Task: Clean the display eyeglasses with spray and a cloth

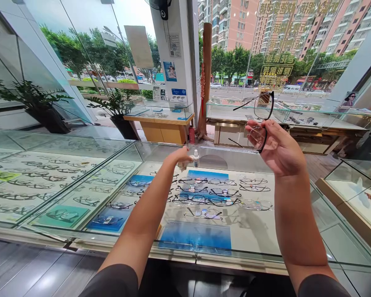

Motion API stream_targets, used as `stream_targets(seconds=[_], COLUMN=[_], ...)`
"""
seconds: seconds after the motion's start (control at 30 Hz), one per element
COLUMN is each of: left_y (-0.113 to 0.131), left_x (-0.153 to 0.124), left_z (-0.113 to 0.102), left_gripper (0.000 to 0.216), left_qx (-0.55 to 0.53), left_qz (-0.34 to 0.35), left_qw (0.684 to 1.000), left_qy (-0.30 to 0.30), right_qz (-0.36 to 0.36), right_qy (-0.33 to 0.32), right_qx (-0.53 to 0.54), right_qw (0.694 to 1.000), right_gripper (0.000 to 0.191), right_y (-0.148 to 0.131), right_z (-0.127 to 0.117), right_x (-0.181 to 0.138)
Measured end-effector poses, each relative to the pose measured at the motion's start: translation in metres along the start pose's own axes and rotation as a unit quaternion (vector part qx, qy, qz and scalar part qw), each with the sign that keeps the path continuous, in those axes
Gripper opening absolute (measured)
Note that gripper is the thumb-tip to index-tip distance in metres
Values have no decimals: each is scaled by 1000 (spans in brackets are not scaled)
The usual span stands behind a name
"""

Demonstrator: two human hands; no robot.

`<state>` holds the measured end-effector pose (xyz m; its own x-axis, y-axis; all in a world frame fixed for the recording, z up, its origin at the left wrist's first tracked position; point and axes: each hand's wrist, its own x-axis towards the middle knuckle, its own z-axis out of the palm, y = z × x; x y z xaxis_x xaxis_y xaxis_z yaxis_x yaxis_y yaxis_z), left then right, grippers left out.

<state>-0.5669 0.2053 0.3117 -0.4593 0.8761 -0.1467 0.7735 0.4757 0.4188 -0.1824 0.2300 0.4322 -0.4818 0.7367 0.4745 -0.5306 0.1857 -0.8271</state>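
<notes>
My right hand is raised above the glass counter and closed on a pair of black-framed glasses, pinching one lens while the other lens and a temple stick up. My left hand reaches forward over the counter top. Its fingers curl beside a small clear spray bottle with a white cap that stands upright on the glass. Whether the hand touches the bottle is hard to tell.
Under the glass lie rows of several eyeglass frames on white and blue pads. More display cases stand at the left, at the right and by the window. Potted plants and a wooden post stand beyond.
</notes>
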Motion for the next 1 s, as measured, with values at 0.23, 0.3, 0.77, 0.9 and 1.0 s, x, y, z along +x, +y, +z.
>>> stream_targets(seconds=[0.23, 0.3, 0.77, 0.9, 1.0], left_y=[23, 30, 122, 134, 134], left_x=[6, 5, -117, -146, -149], left_z=[23, 30, -25, -30, -30], left_gripper=[43, 32, 29, 62, 86], left_qx=[-44, -57, -559, -550, -562], left_qz=[85, 89, 338, 345, 323], left_qw=[995, 994, 746, 746, 744], left_qy=[-37, -19, -131, -149, -166], right_qz=[12, 10, 68, 86, 95], right_qy=[7, 7, -44, -77, -94], right_qx=[15, 30, 47, 25, 29], right_qw=[1000, 999, 996, 993, 991], right_gripper=[25, 22, 33, 33, 35], right_y=[-1, 0, 17, 26, 29], right_z=[3, 4, 21, 31, 37], right_x=[-2, -3, -5, -8, -10])
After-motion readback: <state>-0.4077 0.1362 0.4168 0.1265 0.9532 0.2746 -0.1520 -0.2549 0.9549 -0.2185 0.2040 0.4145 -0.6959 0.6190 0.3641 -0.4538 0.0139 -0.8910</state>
